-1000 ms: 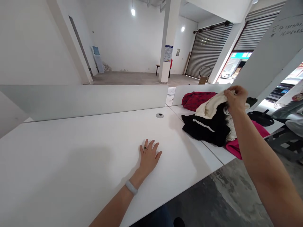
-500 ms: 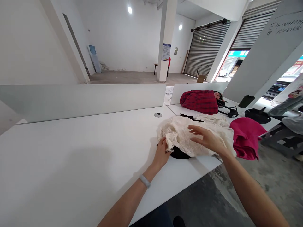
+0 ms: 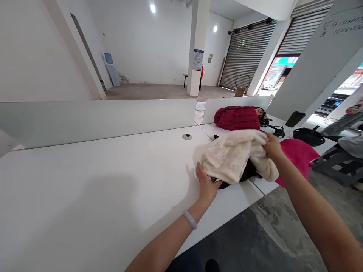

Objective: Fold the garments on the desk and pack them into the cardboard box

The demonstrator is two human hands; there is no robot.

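A cream lace-and-fleece garment (image 3: pixel 232 156) lies bunched on the white desk (image 3: pixel 93 173), doubled over on itself. My right hand (image 3: pixel 272 146) grips its far edge, lifted a little. My left hand (image 3: pixel 207 183) holds its near corner against the desktop, thumb up and fingers under the cloth. A black garment (image 3: pixel 248 172) lies beneath, mostly hidden. A pink garment (image 3: pixel 297 155) sits just beyond my right hand.
A red plaid garment (image 3: pixel 236 118) lies behind the pile, by black straps (image 3: pixel 272 128). A white partition (image 3: pixel 99 122) runs along the desk's far side. A black bag (image 3: pixel 309 136) and a dark cup (image 3: pixel 295 119) stand on the right. A seated person's legs (image 3: pixel 348 132) show at the right edge.
The cream garment, spread flat over the black one half a second ago, is now folded over and raised at one edge. My right hand has closed on it, and the pile has shifted.
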